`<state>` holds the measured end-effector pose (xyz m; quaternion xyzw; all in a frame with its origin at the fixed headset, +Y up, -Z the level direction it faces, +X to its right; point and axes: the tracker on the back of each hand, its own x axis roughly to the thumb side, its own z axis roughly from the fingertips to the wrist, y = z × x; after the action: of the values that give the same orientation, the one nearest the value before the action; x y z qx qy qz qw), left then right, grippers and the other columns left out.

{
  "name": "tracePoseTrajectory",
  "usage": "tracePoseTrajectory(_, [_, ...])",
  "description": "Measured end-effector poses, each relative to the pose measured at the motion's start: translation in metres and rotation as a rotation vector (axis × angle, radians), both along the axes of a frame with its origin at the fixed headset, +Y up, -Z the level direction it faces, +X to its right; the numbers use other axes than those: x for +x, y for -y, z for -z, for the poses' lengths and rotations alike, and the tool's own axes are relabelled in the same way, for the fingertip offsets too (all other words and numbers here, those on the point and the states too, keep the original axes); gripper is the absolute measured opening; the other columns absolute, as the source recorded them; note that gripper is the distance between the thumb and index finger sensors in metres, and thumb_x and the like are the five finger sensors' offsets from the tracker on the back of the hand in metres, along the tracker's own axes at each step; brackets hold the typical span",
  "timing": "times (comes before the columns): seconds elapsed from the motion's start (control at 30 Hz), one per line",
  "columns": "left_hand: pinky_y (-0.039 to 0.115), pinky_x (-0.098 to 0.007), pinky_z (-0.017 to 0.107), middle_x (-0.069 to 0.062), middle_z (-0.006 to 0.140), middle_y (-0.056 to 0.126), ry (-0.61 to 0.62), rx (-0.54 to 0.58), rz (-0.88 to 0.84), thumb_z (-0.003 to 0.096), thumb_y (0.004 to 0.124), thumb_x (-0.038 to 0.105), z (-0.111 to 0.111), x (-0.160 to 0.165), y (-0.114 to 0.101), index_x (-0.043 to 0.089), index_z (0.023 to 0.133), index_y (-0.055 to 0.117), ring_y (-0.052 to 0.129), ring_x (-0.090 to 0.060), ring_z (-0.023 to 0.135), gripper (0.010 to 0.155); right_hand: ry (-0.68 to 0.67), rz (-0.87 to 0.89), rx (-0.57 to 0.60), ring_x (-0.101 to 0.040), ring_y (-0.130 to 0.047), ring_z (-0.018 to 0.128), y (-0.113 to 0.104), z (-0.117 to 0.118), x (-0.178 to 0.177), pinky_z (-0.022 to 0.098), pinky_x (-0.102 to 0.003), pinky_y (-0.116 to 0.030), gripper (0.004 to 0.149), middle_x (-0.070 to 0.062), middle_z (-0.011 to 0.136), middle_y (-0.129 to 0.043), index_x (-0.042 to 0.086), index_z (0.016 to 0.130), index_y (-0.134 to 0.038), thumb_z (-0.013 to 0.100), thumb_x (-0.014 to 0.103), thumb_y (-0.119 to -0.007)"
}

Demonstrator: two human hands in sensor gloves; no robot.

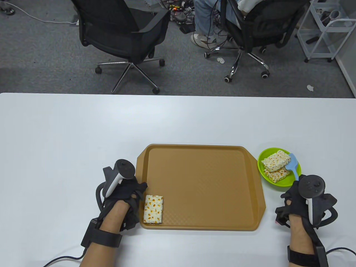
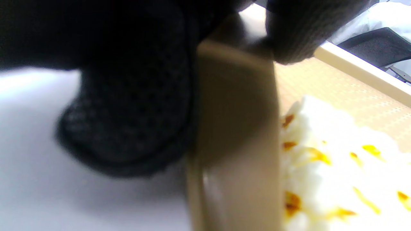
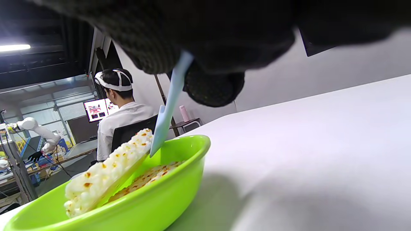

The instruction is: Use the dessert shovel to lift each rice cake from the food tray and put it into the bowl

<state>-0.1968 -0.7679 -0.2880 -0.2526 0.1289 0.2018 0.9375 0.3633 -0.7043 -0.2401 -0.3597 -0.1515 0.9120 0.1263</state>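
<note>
A brown food tray (image 1: 205, 222) lies at the table's front middle, with one white rice cake (image 1: 153, 209) flecked orange in its near left corner. My left hand (image 1: 136, 194) grips the tray's left rim (image 2: 237, 128); one fingertip (image 2: 295, 38) lies on top of the rim and another (image 2: 128, 128) sits outside it, beside the rice cake (image 2: 337, 166). Right of the tray, a green bowl (image 1: 289, 182) holds two rice cakes (image 1: 275, 160). My right hand (image 1: 294, 192) holds a light blue dessert shovel (image 1: 293, 166). Its blade (image 3: 162, 128) touches the upper, tilted cake (image 3: 106, 170) in the bowl (image 3: 144, 205).
Bare white table surrounds the tray and bowl. Beyond the far edge stand two black office chairs (image 1: 125, 30), a seated person's legs (image 1: 205, 25) and a white cart (image 1: 325, 30). The right wrist view shows a person (image 3: 122, 115) seated at a monitor.
</note>
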Motion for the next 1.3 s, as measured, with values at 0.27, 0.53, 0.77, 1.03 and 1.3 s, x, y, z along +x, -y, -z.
tracePoseTrajectory(0.27, [0.093,-0.038,0.004,-0.013,0.053,0.102,-0.001,0.002,-0.002,0.0481,0.079,0.051,0.000,0.000,0.000,0.005,0.099,0.055,0.112,-0.025,0.017,0.073,0.048,-0.072,0.000,-0.012,-0.097,0.018,0.000,0.000,-0.001,0.014,-0.035,-0.091,0.048,-0.011,0.070,-0.093,0.019,0.084,-0.083,0.037,0.031,-0.079])
tracePoseTrajectory(0.53, [0.093,-0.038,0.004,-0.013,0.053,0.102,-0.001,0.000,-0.006,0.0481,0.079,0.050,0.000,0.000,0.000,0.005,0.099,0.055,0.112,-0.025,0.017,0.073,0.062,-0.152,0.116,-0.016,-0.094,0.043,-0.011,-0.009,-0.018,0.036,-0.041,-0.090,0.058,-0.012,0.086,-0.077,0.021,0.095,-0.067,0.038,0.023,-0.079])
tracePoseTrajectory(0.77, [0.093,-0.038,0.004,-0.013,0.053,0.102,0.000,-0.005,-0.011,0.0482,0.079,0.050,0.000,0.000,0.000,0.005,0.099,0.054,0.112,-0.025,0.018,0.072,-0.243,-0.066,0.227,-0.016,-0.096,0.046,-0.051,-0.025,-0.090,0.039,-0.041,-0.091,0.059,-0.011,0.085,-0.080,0.022,0.095,-0.066,0.038,0.025,-0.079])
tracePoseTrajectory(1.03, [0.093,-0.038,0.004,-0.013,0.053,0.102,0.001,-0.007,-0.012,0.0482,0.079,0.050,0.001,0.000,0.000,0.004,0.099,0.054,0.112,-0.025,0.018,0.073,-0.624,0.106,0.296,-0.014,-0.097,0.041,-0.038,-0.043,-0.190,0.035,-0.040,-0.092,0.054,-0.008,0.081,-0.085,0.024,0.091,-0.073,0.037,0.027,-0.077])
tracePoseTrajectory(1.3, [0.093,-0.038,0.004,-0.013,0.053,0.102,0.001,-0.007,-0.012,0.0482,0.079,0.050,0.001,0.000,-0.001,0.005,0.099,0.054,0.112,-0.026,0.018,0.072,-0.904,0.113,-0.012,-0.013,-0.097,0.034,0.019,-0.031,-0.239,0.028,-0.038,-0.092,0.054,-0.007,0.077,-0.089,0.023,0.090,-0.075,0.037,0.029,-0.075])
